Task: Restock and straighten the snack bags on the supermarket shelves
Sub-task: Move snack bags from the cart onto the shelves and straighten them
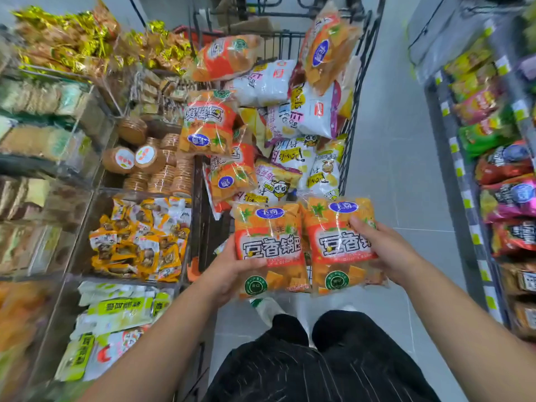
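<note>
- Orange-and-red glossy plastic catches the eye: two matching snack bags, the left bag [269, 248] and the right bag [339, 245], are held up side by side at the near end of the cart [352, 117], their inner edges touching.
- Left hand [232, 269] is clamped on the left bag's lower corner, thumb across the front. Right hand [385, 250] is wrapped round the right bag's outer edge, thumb on the print, fingers behind.
- Both bags look puffed and uncrushed. They are upright with the print facing the person, a blue oval on top, a green round seal below and clear patches showing orange squares.
- By my reckoning the job is far from done: the cart is heaped with more orange bags [207, 129] and white bags [313, 114], none shelved yet.
- Shelf bins [95, 195] left of the cart and the shelves [464, 181] right of it hold other snacks. Which spot these two belong in I cannot tell.
</note>
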